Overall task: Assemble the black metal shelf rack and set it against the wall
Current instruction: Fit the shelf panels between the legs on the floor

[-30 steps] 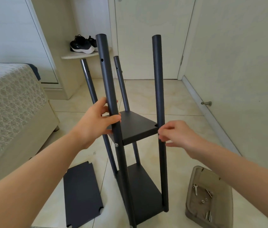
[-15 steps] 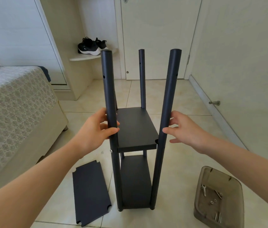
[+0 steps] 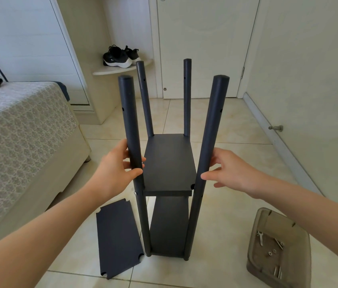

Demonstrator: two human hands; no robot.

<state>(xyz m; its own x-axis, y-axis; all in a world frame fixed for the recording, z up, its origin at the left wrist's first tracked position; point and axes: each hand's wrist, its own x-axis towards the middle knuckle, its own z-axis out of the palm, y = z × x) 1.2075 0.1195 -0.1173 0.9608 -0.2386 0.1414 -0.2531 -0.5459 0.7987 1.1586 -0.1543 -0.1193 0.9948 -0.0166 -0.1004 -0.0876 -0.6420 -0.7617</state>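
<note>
The black metal rack stands upright on the tiled floor with four poles, a middle shelf (image 3: 169, 165) and a bottom shelf (image 3: 168, 229). My left hand (image 3: 112, 171) grips the near left pole (image 3: 129, 121) just above the middle shelf, thumb across its front. The fingers of my right hand (image 3: 232, 173) are straight and spread, with thumb and fingertips against the near right pole (image 3: 213, 125) at the same height. A loose black shelf panel (image 3: 118, 238) lies flat on the floor left of the rack.
A translucent brown tray (image 3: 254, 231) with screws and a small wrench sits on the floor at the right. A bed (image 3: 18, 132) fills the left side. A closed door (image 3: 201, 48), a corner ledge with black shoes (image 3: 120, 57), the right wall (image 3: 309, 69) and a door stopper (image 3: 276, 128).
The rack went from tilted to standing straight on all four poles. My right hand let go of its pinch at the shelf corner and opened against the near right pole.
</note>
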